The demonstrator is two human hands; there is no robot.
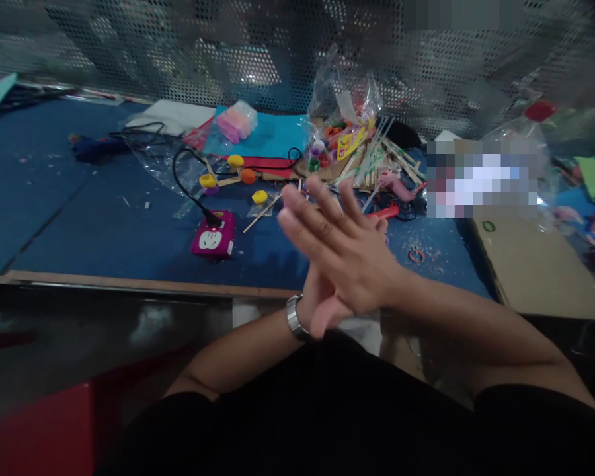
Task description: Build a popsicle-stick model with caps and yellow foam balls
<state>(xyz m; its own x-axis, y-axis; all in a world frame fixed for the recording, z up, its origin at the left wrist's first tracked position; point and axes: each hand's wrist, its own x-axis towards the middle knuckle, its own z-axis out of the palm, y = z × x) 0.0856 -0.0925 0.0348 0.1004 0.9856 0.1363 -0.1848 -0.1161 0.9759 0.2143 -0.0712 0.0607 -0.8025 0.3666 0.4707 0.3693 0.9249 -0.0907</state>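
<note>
My right hand [352,254] is in front, its fingers stretched out and its palm laid against my left hand [318,284]. Most of my left hand is hidden behind it; a few fingertips show past the far side and look extended. A silver watch [296,317] sits on my left wrist. No object shows in either hand. Both are raised over the front edge of the blue table [129,238]. Just beyond them are a red-handled tool [385,212], a pink glue gun [397,188] and a thin wooden stick [262,213].
A magenta power socket [225,241] with a black plug stands left. Behind lie blue sheets [272,135], a clear bag of colourful caps [334,135] and wooden sticks [399,158]. Cardboard [545,264] lies right, an orange ring [416,256] near it. A perforated metal screen [178,53] backs the table.
</note>
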